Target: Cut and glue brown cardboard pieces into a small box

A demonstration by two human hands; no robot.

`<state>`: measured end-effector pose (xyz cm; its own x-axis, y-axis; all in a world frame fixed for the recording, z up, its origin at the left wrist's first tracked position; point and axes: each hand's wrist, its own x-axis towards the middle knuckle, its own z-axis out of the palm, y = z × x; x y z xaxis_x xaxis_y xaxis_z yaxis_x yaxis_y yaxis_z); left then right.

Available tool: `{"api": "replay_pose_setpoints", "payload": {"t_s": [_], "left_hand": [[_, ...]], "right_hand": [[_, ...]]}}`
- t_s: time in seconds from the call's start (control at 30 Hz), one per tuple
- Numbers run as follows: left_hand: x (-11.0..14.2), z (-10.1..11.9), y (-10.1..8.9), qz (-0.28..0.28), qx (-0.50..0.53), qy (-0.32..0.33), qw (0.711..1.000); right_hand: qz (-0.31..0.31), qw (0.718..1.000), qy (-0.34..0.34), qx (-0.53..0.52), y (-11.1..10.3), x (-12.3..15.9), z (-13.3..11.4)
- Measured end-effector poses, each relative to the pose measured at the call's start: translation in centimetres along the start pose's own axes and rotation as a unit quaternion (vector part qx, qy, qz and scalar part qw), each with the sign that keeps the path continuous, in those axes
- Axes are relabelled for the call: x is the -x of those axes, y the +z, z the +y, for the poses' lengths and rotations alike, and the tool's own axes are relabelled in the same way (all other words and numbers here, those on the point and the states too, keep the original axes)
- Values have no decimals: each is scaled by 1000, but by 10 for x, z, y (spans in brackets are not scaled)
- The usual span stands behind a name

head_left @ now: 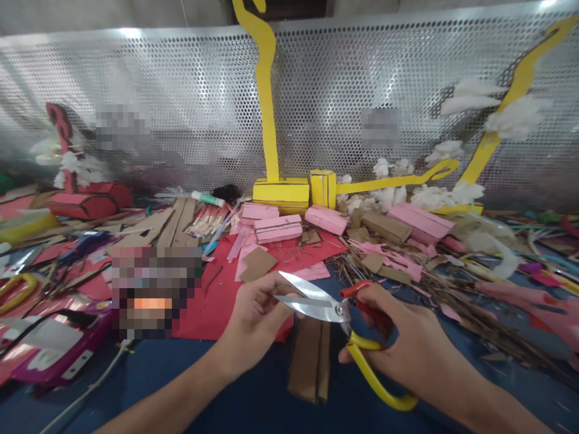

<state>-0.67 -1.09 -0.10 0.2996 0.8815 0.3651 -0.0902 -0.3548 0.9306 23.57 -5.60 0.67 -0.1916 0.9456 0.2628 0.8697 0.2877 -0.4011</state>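
Note:
My right hand (pixel 393 331) grips a pair of scissors (pixel 316 304) by its handles, one red and one yellow. The blades are parted and point left at my left hand (pixel 257 316). Its fingers are pinched together right by the blade tips; whatever they hold is hidden or too small to name. Below the blades is a folded brown cardboard strip (pixel 310 367) over the dark blue table. Behind my hands lie a red sheet (pixel 199 319) and a small brown cardboard piece (pixel 257 264).
Pink paper-covered blocks (pixel 278 229) and yellow boxes with tall strips (pixel 280 191) stand before a perforated metal screen (pixel 190 108). Twigs (pixel 488 325) and paper scraps lie at right. A purple power strip (pixel 67 349), a white cable (pixel 90 389) and yellow-handled scissors (pixel 20 289) are at left.

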Motion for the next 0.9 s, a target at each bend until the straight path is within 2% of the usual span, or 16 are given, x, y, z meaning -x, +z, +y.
{"api": "replay_pose_setpoints", "payload": {"t_s": [0.17, 0.4, 0.53, 0.7, 0.8, 0.9], "left_hand": [[0, -3, 0, -6, 23, -1, 1000], [0, -7, -4, -24, 32, -19, 999], [-4, -6, -6, -12, 1, 14, 1000], [-6, -5, -8, 1, -1, 46, 999], [-4, -6, -7, -11, -6, 18, 1000], [-2, -6, -5, -25, -5, -14, 1000]], "right_hand": [[-15, 999, 32, -23, -2, 1, -5], [36, 998, 27, -53, 2, 0, -5], [52, 997, 38, -37, 3, -2, -2], [6, 998, 59, -4, 3, -1, 3], [-30, 997, 76, 3, 4, 1, 2], [-36, 995, 89, 4, 4, 1, 0]]}}
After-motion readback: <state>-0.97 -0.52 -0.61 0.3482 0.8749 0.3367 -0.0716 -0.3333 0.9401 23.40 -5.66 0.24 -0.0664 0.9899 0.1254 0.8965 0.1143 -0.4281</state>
